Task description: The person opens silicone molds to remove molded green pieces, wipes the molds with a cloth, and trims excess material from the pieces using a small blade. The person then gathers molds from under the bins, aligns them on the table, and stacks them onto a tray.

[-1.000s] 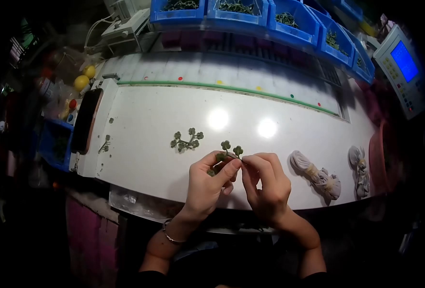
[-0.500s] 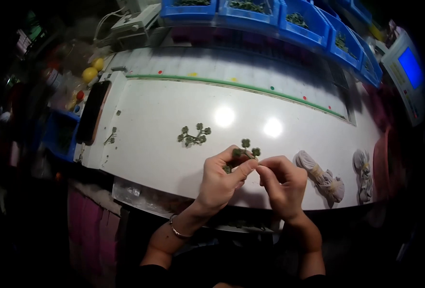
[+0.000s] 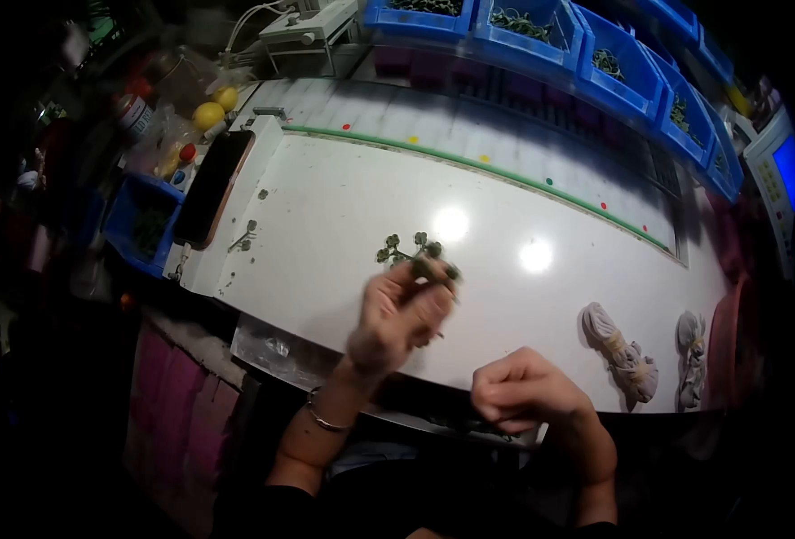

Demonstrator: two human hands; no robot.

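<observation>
My left hand (image 3: 399, 314), somewhat blurred, is closed around a small green sprig with round, lobed heads (image 3: 435, 269), whose tops show above the fingers. Just beyond it, another green sprig of the same look (image 3: 394, 241) lies on the white table (image 3: 326, 234), partly covered by my hand and the held sprig. My right hand (image 3: 530, 391) hovers at the table's front edge with its fingers curled in. Whatever may be inside that hand is hidden.
Blue bins (image 3: 528, 36) with green pieces line the back. A phone (image 3: 216, 189) rests at the left, near loose green bits (image 3: 247, 237) and a blue tub (image 3: 141, 225). Tied pale cloth bundles (image 3: 620, 355) lie at the right, below a blue-screened device (image 3: 779, 171).
My hands have come apart. The left moved toward the sprig on the table with its own sprig still held; the right drew down to the front edge. The camera view has shifted.
</observation>
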